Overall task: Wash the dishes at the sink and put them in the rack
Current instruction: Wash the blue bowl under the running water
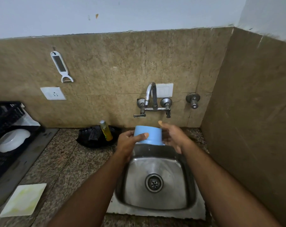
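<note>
A light blue cup (150,133) is held upside down over the back edge of the steel sink (185,167), below the wall tap (151,97). My left hand (129,142) grips its left side, thumb across the front. My right hand (172,136) cups its right side with the fingers spread. No water is seen running. At the far left stands the black dish rack (6,118), with a white bowl (12,140) lying in it. A white square plate (24,199) lies on the counter at the lower left.
A yellow dish soap bottle (106,130) leans on a black tray (94,136) left of the sink. A peeler (61,67) hangs on the wall above a socket (53,93). A side wall closes in on the right.
</note>
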The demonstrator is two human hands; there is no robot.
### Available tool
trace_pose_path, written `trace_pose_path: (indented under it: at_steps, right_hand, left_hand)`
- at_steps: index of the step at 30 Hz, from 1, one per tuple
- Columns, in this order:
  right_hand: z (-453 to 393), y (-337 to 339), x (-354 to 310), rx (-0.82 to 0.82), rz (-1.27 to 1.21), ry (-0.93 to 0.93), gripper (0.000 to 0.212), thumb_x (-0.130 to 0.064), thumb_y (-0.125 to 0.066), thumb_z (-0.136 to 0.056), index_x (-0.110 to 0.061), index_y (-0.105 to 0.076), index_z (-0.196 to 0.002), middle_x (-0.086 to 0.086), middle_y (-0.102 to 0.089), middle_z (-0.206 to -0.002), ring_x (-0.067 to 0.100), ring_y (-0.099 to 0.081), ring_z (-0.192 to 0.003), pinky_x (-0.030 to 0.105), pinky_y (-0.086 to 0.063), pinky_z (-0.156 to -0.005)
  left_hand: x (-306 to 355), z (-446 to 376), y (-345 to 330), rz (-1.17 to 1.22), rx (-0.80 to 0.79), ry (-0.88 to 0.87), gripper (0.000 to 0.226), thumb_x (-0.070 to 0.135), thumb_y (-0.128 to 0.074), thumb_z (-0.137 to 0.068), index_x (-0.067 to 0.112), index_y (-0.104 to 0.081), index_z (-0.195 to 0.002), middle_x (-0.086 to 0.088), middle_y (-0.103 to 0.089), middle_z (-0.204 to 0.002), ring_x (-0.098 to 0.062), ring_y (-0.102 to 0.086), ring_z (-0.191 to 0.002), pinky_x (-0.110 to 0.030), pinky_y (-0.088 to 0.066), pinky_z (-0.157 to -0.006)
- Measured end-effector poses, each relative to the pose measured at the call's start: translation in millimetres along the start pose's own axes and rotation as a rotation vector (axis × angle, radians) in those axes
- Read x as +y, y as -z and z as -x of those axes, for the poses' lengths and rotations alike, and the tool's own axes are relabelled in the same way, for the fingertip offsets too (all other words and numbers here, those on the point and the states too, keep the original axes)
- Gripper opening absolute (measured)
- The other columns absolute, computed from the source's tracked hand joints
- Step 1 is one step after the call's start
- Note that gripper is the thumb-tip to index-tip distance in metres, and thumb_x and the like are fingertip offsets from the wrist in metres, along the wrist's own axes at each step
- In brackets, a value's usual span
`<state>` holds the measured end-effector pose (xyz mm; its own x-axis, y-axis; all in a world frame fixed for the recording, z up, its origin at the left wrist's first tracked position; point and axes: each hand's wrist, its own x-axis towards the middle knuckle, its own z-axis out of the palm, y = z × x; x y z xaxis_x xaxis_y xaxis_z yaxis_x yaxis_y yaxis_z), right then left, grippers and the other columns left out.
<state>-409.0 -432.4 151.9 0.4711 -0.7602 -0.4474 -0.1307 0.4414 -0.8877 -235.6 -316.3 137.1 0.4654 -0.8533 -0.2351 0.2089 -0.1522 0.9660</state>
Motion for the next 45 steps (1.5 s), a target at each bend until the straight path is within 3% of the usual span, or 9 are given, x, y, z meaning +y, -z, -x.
trace_pose_path:
  at_steps: [4, 11, 16, 21, 25, 29, 37, 42, 45]
  right_hand:
    - [-14, -26, -7, -0.054, 0.196, -0.369, 0.07, -0.065, -0.068, -0.079, -0.006, -0.068, -0.117, 0.021, -0.072, -0.102, 0.034, -0.072, -0.083, 0.038, -0.06, -0.071]
    - [-41, -108, 10, -0.177, 0.003, -0.415, 0.069, -0.043, -0.077, -0.085, 0.002, -0.057, -0.133, 0.031, -0.062, -0.124, 0.036, -0.07, -0.078, 0.034, -0.061, -0.053]
    - [-69, -203, 26, -0.225, -0.04, -0.43, 0.068, -0.04, -0.079, -0.086, 0.0, -0.055, -0.136, 0.027, -0.063, -0.115, 0.036, -0.069, -0.086, 0.037, -0.061, -0.056]
    - [-101, -323, 24, -0.277, -0.028, -0.398, 0.066, -0.037, -0.082, -0.087, -0.004, -0.053, -0.136, 0.025, -0.06, -0.126, 0.038, -0.068, -0.097, 0.047, -0.062, -0.071]
    - [-124, -423, 33, -0.338, 0.009, -0.368, 0.07, -0.031, -0.088, -0.08, -0.004, -0.057, -0.136, 0.019, -0.06, -0.134, 0.039, -0.067, -0.105, 0.048, -0.061, -0.071]
    - [-137, -522, 52, -0.409, 0.083, -0.375, 0.071, -0.03, -0.089, -0.08, -0.008, -0.055, -0.138, 0.012, -0.057, -0.138, 0.038, -0.062, -0.113, 0.054, -0.058, -0.092]
    - [-159, -692, 107, -0.481, 0.232, -0.345, 0.067, -0.027, -0.09, -0.081, -0.007, -0.057, -0.136, 0.012, -0.053, -0.147, 0.038, -0.056, -0.126, 0.052, -0.057, -0.09]
    - [-177, -769, 144, -0.506, 0.293, -0.279, 0.044, -0.032, -0.092, -0.076, -0.008, -0.063, -0.098, 0.011, -0.065, -0.12, 0.027, -0.063, -0.095, 0.043, -0.057, -0.074]
    - [-186, -807, 158, -0.458, 0.31, -0.22, 0.055, -0.04, -0.095, -0.067, -0.006, -0.068, -0.101, 0.01, -0.07, -0.105, 0.027, -0.069, -0.089, 0.045, -0.065, -0.074]
  left_hand:
    - [2, 2, 25, -0.057, 0.023, -0.095, 0.066, 0.023, -0.1, -0.052, 0.003, -0.073, -0.109, -0.015, -0.079, -0.101, -0.034, -0.077, -0.094, -0.045, -0.063, -0.082]
    - [-3, -10, 123, -0.214, 0.041, -0.093, 0.063, 0.028, -0.096, -0.068, 0.011, -0.07, -0.122, -0.005, -0.077, -0.114, -0.022, -0.074, -0.104, -0.031, -0.061, -0.079]
    - [20, -12, 214, -0.353, 0.224, -0.023, 0.06, 0.058, -0.076, -0.086, 0.013, -0.066, -0.124, 0.0, -0.069, -0.122, -0.017, -0.067, -0.11, -0.04, -0.056, -0.098]
    - [47, -7, 343, -0.837, 0.466, -0.085, 0.042, 0.047, -0.053, -0.104, 0.013, -0.068, -0.123, -0.011, -0.071, -0.12, -0.032, -0.065, -0.116, -0.037, -0.049, -0.092]
    - [66, 5, 453, -1.303, 0.575, -0.037, 0.076, 0.062, -0.037, -0.1, 0.007, -0.044, -0.152, -0.017, -0.043, -0.158, -0.035, -0.037, -0.148, -0.047, -0.033, -0.118]
    - [81, 15, 550, -1.547, 0.638, 0.042, 0.069, 0.048, -0.041, -0.106, 0.013, -0.021, -0.163, -0.012, -0.012, -0.172, -0.03, -0.007, -0.159, -0.052, -0.012, -0.128]
    - [92, 28, 689, -1.685, 0.464, 0.176, 0.068, 0.039, -0.038, -0.109, 0.03, 0.0, -0.165, 0.003, 0.006, -0.174, -0.016, 0.011, -0.159, -0.055, -0.006, -0.128]
    - [78, 34, 718, -1.613, 0.388, 0.039, 0.062, 0.042, -0.031, -0.111, 0.04, 0.002, -0.164, 0.01, 0.006, -0.173, -0.012, 0.011, -0.159, -0.049, -0.004, -0.129]
    - [74, 33, 720, -1.595, 0.393, -0.001, 0.06, 0.043, -0.028, -0.112, 0.04, 0.002, -0.164, 0.011, 0.005, -0.173, -0.012, 0.013, -0.159, -0.048, 0.001, -0.129]
